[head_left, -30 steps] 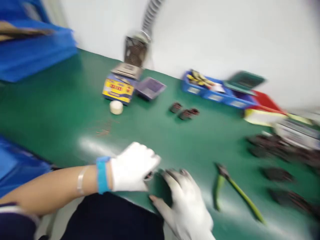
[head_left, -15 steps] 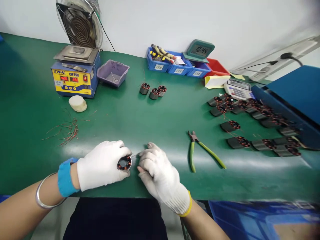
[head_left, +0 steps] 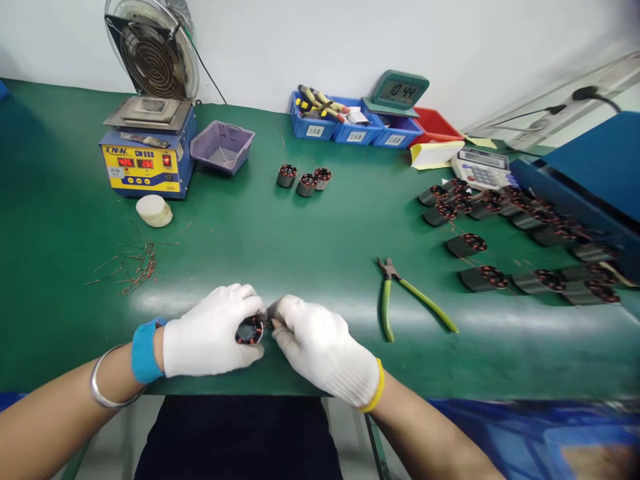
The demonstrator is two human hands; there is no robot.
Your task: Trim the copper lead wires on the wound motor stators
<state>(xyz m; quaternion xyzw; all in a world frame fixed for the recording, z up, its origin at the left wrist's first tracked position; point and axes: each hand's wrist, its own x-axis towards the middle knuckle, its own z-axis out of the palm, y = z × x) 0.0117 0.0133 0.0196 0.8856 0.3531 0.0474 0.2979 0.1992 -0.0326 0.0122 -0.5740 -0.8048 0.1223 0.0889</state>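
Observation:
My left hand [head_left: 210, 337], in a white glove, is wrapped around a motor stator [head_left: 249, 331] with copper windings, its open end facing up. Just right of it, my right hand [head_left: 327, 343], also gloved, has its thumb and forefinger pinched on a thin copper wire [head_left: 269, 325] at the stator's side. The fingertips partly hide the wire. Green-handled cutting pliers [head_left: 388, 300] lie with handles spread to the right of my right hand. Beyond my left hand is a loose heap of cut copper wires [head_left: 145, 265].
Several wound stators [head_left: 484, 278] stand at the right by a blue case [head_left: 595, 173]. A few more stators [head_left: 307, 185] stand mid-table. At the back are a solder pot unit [head_left: 145, 167], a purple tray [head_left: 223, 143], blue tool bins [head_left: 314, 128], a clock [head_left: 401, 90] and a calculator [head_left: 483, 168].
My right hand has moved closer to the stator, with its fingertips now beside the stator's rim. My left hand keeps its hold. The camera view has shifted slightly.

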